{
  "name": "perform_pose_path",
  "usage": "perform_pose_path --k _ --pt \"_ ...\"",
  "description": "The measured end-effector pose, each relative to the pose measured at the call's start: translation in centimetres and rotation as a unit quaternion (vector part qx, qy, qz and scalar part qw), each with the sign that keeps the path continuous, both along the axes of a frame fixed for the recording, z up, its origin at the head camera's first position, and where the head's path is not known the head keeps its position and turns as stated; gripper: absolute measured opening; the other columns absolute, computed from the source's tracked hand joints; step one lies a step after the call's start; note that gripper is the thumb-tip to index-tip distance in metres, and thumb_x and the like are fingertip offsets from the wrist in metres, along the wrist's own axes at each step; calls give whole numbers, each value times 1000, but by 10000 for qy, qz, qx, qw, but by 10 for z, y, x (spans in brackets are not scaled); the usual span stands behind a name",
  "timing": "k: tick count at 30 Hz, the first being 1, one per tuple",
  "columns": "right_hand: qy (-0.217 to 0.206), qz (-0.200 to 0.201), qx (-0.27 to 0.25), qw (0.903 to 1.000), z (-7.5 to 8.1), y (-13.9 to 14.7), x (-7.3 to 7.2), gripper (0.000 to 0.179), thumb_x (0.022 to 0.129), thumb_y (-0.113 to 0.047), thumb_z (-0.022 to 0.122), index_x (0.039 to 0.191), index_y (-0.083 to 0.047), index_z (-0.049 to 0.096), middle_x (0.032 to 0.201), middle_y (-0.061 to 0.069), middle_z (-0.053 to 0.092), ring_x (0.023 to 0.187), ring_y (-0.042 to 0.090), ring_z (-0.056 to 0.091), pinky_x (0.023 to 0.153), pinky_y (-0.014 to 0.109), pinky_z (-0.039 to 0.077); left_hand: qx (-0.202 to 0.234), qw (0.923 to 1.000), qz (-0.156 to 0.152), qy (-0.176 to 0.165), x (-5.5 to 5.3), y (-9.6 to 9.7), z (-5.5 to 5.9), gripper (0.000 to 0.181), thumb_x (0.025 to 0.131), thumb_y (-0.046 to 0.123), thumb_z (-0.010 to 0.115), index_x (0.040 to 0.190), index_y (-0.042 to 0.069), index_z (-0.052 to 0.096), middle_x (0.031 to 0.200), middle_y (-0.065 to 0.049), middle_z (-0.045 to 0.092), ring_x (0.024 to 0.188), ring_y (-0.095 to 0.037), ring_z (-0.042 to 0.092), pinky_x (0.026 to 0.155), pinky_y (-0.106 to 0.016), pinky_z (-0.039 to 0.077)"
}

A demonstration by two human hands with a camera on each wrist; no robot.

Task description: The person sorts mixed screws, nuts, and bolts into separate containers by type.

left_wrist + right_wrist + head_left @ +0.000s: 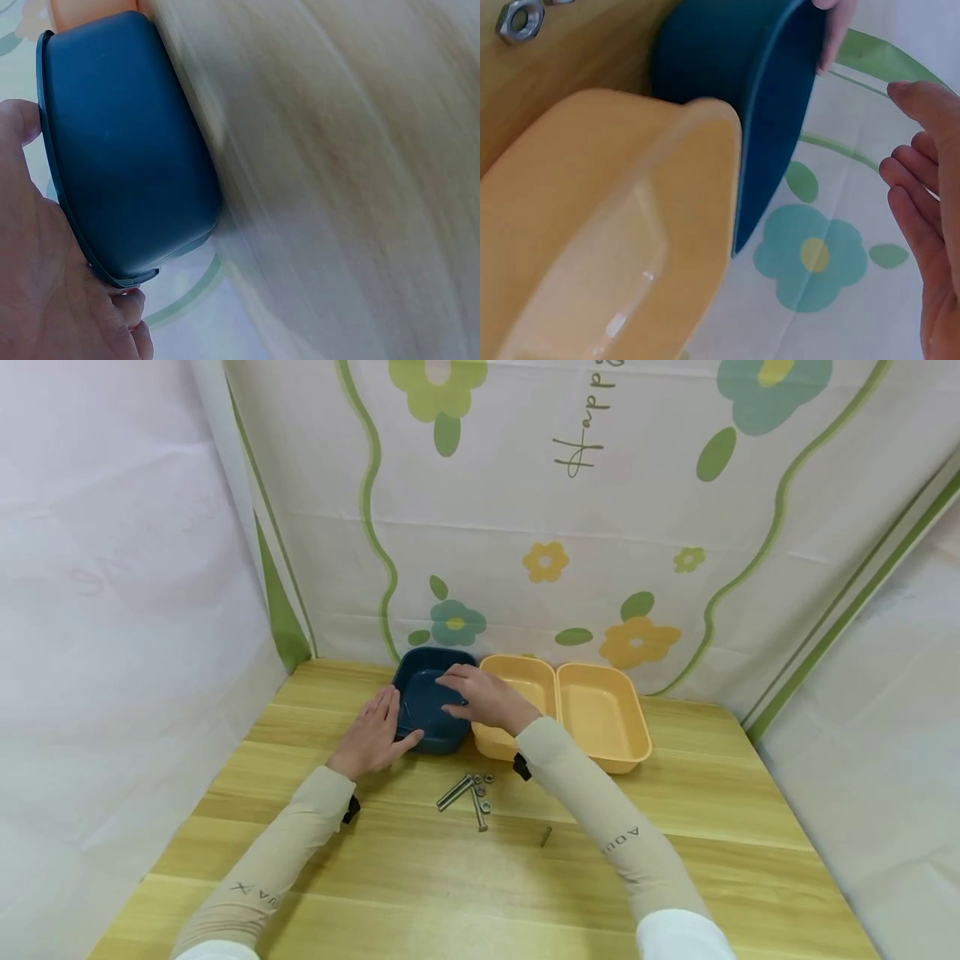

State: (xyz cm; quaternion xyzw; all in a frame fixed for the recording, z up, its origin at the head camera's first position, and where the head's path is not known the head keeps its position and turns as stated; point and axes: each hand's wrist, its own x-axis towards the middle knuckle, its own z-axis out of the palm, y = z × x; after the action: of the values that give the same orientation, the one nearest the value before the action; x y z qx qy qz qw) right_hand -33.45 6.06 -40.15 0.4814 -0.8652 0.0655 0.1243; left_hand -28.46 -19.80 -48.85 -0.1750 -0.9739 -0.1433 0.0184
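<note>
At the back of the table stands a dark blue bin [427, 739]. My left hand [369, 735] rests against its left rim with straight fingers, the thumb stretched along the front edge. In the left wrist view, the thumb [28, 120] touches the rim of the bin [127, 150]. My right hand [480, 693] hovers over the right part of the bin, fingers loosely bent. In the right wrist view nothing shows between the fingers and thumb of that hand [937, 172]. A small thin piece [407, 710] lies inside the blue bin.
Two joined yellow bins [637, 739] stand right of the blue one, partly beneath the right forearm. In front lie several bolts [453, 793] and several nuts [486, 807]. A small screw [546, 836] lies farther right. A printed cloth wall [495, 510] rises behind.
</note>
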Motion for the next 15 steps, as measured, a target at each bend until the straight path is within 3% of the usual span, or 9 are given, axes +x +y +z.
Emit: perform_pose_path --k 5,15 --pt "-105 171 -216 9996 14 19 6 47 98 -26 78 137 -2 68 128 15 69 109 25 73 93 32 63 -11 10000 5 29 1 0 2 100 106 61 48 164 -12 11 175 -29 10 164 -45 9 133 -60 16" --pt "-114 436 -160 9989 35 64 28 43 97 -21 79 133 0 70 126 16 72 112 30 71 97 40 61 92 10000 -11 32 2 0 2 99 106 58 50 164 -13 12 175 -30 10 164 -45 10 134 -59 14"
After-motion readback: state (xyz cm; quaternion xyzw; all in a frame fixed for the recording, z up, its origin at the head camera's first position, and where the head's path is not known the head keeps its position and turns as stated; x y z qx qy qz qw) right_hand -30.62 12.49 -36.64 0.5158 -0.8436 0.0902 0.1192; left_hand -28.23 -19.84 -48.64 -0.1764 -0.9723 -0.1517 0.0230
